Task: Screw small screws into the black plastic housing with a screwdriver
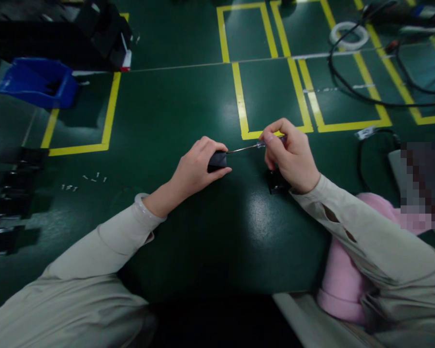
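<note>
My left hand (201,164) grips a small black block (217,161) between thumb and fingers, above the green table (174,111). A screwdriver (243,148) is held in my right hand (287,154), its thin metal shaft pointing left with the tip at the block's upper right edge. Whether the tip touches a screw is too small to tell. Another black part (276,182) lies on the table just under my right hand, partly hidden by it.
Several small screws (90,179) lie to the left, beside a column of black parts (12,200). A blue bin (39,83) and black equipment (94,34) stand at the back left. Cables (366,96) and a white ring (349,36) lie at the back right.
</note>
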Motion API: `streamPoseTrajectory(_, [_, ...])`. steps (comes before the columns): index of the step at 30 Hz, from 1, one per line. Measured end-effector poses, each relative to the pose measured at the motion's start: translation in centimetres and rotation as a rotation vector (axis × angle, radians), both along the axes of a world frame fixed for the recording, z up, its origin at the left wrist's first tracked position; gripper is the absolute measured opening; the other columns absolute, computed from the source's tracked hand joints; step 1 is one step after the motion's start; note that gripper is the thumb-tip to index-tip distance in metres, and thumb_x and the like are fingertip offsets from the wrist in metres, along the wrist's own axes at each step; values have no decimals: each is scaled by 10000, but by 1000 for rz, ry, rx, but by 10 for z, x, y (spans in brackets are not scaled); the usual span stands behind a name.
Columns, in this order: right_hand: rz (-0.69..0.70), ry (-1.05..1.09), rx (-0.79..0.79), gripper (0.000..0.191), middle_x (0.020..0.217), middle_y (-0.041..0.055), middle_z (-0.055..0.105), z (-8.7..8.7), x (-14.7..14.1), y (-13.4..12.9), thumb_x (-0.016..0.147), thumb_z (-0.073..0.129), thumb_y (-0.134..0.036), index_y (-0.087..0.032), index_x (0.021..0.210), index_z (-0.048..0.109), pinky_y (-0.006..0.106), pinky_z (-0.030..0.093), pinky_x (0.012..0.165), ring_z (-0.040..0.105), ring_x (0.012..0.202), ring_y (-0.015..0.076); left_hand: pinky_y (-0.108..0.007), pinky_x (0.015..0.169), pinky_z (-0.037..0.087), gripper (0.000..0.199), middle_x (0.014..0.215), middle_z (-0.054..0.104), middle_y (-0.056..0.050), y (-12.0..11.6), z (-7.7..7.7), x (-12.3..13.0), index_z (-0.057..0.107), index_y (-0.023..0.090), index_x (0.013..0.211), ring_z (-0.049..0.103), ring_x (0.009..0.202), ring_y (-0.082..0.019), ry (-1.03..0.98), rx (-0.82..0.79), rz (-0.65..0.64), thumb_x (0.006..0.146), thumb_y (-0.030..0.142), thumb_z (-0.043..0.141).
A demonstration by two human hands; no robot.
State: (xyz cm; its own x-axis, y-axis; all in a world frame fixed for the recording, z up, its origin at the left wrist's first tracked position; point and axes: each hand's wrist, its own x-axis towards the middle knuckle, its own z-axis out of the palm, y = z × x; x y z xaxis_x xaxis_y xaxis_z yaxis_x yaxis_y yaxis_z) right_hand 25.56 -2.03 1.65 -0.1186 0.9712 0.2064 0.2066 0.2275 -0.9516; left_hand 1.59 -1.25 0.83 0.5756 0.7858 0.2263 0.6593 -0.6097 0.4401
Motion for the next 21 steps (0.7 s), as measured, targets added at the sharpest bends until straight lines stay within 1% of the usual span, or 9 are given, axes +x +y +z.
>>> streamPoseTrajectory(5, [12,30,-4,239,513,-97,450,0,0,-1,940,596,-487,-277,992,495,249,309,334,438,362,72,-393,954,497,356,1163,613,-101,0,0,0,564,175,1177,581,1097,-248,2,14,-5,888,334,696])
streamPoseTrajectory(8, [11,29,-6,230,497,-98,422,1,-1,-1,955,568,-488,-268,948,502,254,306,339,429,355,74,-383,942,498,362,1155,613,-105,0,0,0,568,160,1178,584,1082,-246,-1,29,-12,888,333,698])
streamPoseTrajectory(10, [5,20,-3,262,466,-101,376,1,-1,-1,959,548,-507,-258,889,505,259,279,329,423,335,78,-383,940,497,360,1151,613,-109,0,-1,0,571,152,1175,585,1077,-247,-3,32,-13,889,332,696])
streamPoseTrajectory(12, [0,16,-6,272,452,-105,353,2,-1,-1,954,551,-514,-258,875,505,262,261,320,420,324,83,-387,944,495,356,1153,612,-109,0,-1,0,570,156,1173,583,1082,-249,-3,27,-10,890,334,695])
streamPoseTrajectory(17, [-4,44,-22,219,495,-100,448,2,-1,-2,941,598,-461,-270,980,498,259,297,334,434,352,84,-393,947,493,352,1158,609,-101,0,-1,0,562,175,1178,577,1086,-246,1,12,-6,893,338,689])
streamPoseTrajectory(19, [2,45,-26,223,502,-95,461,2,-1,-2,942,595,-469,-268,967,503,257,306,339,438,361,82,-391,948,494,353,1160,609,-101,-1,-1,-1,561,175,1180,578,1086,-245,1,15,-7,894,339,688])
streamPoseTrajectory(21, [5,51,-26,248,480,-99,426,2,-1,-2,946,576,-500,-263,920,508,255,306,336,426,350,77,-389,951,494,355,1160,610,-104,-1,-1,0,564,169,1180,579,1090,-246,4,19,-8,893,337,690])
